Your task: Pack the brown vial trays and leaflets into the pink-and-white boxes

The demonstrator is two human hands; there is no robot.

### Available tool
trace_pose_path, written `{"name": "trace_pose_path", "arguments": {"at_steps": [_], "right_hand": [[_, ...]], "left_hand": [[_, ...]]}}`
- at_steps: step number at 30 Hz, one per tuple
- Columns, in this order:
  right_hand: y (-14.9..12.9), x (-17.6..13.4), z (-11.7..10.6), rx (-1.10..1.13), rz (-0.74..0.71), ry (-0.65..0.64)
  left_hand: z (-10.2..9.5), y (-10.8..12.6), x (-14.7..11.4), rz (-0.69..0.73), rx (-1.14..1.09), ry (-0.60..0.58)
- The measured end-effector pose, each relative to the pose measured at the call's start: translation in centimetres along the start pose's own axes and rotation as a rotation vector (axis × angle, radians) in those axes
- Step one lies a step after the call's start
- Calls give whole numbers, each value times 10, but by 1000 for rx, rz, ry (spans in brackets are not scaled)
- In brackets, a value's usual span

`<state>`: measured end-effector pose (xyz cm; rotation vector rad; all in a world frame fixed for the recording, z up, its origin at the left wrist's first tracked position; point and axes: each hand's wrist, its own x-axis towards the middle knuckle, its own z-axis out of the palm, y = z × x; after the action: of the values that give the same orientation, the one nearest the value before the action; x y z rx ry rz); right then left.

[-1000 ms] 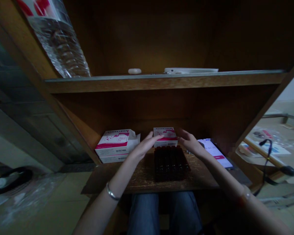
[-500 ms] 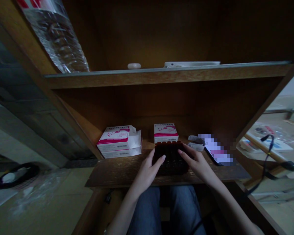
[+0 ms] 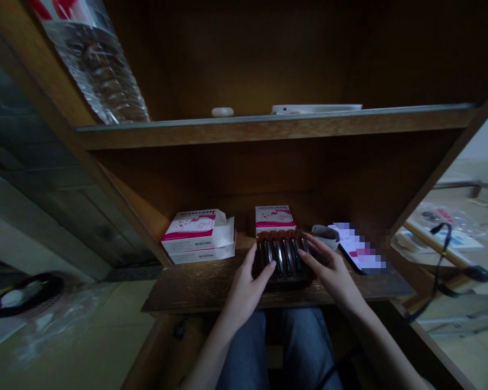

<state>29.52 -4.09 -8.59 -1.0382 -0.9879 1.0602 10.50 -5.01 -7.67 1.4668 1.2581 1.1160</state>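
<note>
A dark reddish-brown plastic vial pack (image 3: pixel 283 257), ribbed with several glossy upright tubes, is held between my hands over the front of the wooden desktop. My left hand (image 3: pixel 250 281) grips its left side, thumb lying across the front. On the opposite side my right hand (image 3: pixel 325 265) is closed around the edge, its thumb pressing on the tubes. Just behind the pack sits a small white and pink box (image 3: pixel 274 216), its lower part partly hidden. Whatever lies under the pack is out of sight.
At left lie stacked white and pink boxes (image 3: pixel 199 233), one flap open. A grey band (image 3: pixel 326 235) and a phone (image 3: pixel 358 248) lie to the right. Overhead, a shelf (image 3: pixel 244 129) holds a water bottle (image 3: pixel 101 70), a small white case (image 3: pixel 222 111) and a flat white object (image 3: pixel 317 109).
The vial pack has tilted between my hands, so its tubes now catch the light. Both hands have stayed nearly in place, still gripping its sides.
</note>
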Motion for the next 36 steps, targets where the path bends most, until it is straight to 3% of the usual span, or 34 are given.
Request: {"name": "trace_pose_path", "arguments": {"at_steps": [12,20,24,27,30,34,36], "right_hand": [[-7,-14,8,31,-13,110],[2,-12,4,143,-13,170],[7,-5,1,99,139,127],[7,-4,1,81,139,114],[5,-5,3,80,123,95],[2,-7,6,84,119,84],[0,-8,8,83,125,78]], "left_hand": [[6,6,-8,73,-41,27],[11,10,-10,123,-246,73],[12,8,-4,50,-296,107],[12,5,0,-23,-337,104],[11,1,2,15,-267,94],[10,-4,0,46,-40,204],[10,-5,-2,17,-11,158]]}}
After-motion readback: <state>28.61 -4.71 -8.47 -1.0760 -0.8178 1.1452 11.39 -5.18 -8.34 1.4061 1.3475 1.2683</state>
